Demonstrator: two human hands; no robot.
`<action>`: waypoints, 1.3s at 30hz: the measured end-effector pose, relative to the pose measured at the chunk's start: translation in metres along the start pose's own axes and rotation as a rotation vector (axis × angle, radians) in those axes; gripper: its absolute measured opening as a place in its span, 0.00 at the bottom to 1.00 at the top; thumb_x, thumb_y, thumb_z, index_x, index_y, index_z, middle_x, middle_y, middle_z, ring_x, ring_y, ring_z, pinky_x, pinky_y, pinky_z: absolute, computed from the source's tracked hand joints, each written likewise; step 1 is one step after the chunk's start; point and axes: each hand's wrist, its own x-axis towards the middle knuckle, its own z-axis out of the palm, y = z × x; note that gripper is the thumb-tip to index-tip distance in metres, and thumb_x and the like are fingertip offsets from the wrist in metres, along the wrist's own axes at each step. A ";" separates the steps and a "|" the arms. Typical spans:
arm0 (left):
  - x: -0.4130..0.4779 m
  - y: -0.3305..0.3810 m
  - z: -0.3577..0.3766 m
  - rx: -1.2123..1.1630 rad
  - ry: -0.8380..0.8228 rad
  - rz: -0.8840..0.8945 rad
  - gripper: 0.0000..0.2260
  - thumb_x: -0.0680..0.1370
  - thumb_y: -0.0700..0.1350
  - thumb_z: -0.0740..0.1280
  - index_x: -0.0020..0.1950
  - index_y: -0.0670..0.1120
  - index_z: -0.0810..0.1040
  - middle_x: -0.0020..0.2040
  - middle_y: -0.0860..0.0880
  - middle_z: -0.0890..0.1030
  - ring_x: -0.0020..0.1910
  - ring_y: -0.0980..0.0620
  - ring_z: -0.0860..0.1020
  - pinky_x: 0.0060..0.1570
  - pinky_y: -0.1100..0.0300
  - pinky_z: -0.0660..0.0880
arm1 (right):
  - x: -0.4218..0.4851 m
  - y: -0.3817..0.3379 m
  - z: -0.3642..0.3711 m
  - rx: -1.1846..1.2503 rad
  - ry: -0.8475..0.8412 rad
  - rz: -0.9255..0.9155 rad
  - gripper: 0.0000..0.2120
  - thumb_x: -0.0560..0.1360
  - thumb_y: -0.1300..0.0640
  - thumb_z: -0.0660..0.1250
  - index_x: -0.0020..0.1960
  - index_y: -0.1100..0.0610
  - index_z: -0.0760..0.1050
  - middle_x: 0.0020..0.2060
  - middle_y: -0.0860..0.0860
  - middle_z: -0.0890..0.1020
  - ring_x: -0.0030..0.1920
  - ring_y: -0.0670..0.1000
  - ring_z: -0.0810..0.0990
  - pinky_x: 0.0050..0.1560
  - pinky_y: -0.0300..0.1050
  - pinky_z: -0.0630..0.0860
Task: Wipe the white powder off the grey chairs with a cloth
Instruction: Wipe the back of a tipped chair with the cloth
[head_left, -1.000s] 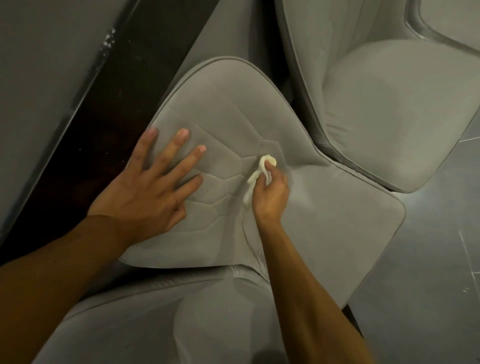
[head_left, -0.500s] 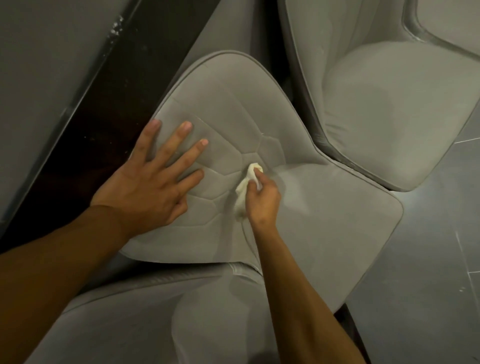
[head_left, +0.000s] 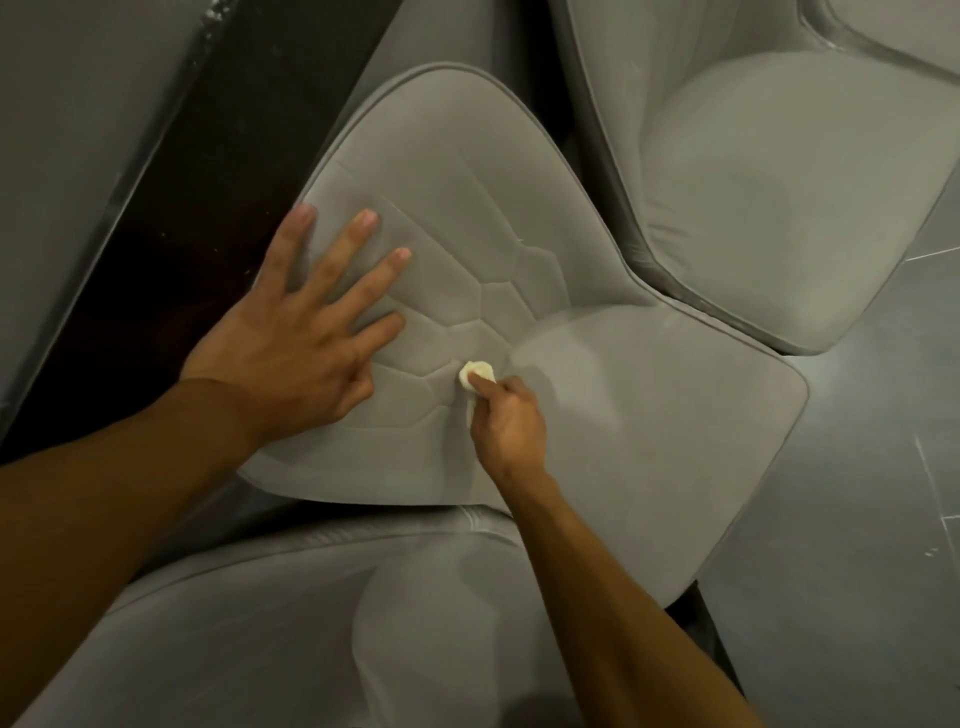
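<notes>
Grey velvet chair with a honeycomb-stitched backrest, centre of view. At left, the left hand lies flat on the backrest, fingers straight and spread, bracing and gripping nothing. Right of it, a small crumpled cream cloth meets the seam where back joins seat, pinched in the curled fingers of the right hand. Far right, a second grey padded chair stands just beside. Powder is too faint to identify. Risk: so small a wad may drive powder into the stitching — or slip from the pinch under hard rubbing.
</notes>
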 end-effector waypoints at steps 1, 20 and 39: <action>0.000 0.000 0.000 0.009 -0.002 0.000 0.32 0.81 0.65 0.38 0.83 0.55 0.42 0.75 0.35 0.23 0.71 0.26 0.23 0.69 0.25 0.31 | -0.006 0.000 -0.001 0.069 0.045 0.007 0.17 0.80 0.57 0.61 0.68 0.50 0.77 0.53 0.55 0.78 0.53 0.58 0.78 0.55 0.55 0.77; -0.002 0.002 -0.004 0.047 0.023 -0.007 0.32 0.79 0.64 0.35 0.83 0.56 0.42 0.77 0.35 0.27 0.73 0.25 0.26 0.71 0.25 0.37 | -0.066 0.122 0.020 -0.018 -0.352 0.431 0.18 0.80 0.56 0.63 0.69 0.51 0.77 0.67 0.55 0.79 0.67 0.56 0.76 0.68 0.46 0.70; -0.004 0.002 0.001 0.045 0.092 -0.002 0.31 0.80 0.62 0.35 0.82 0.55 0.51 0.80 0.35 0.32 0.75 0.25 0.31 0.73 0.26 0.40 | -0.035 0.142 0.027 -0.456 -0.675 0.257 0.17 0.78 0.49 0.63 0.66 0.48 0.77 0.65 0.53 0.78 0.64 0.57 0.77 0.65 0.49 0.74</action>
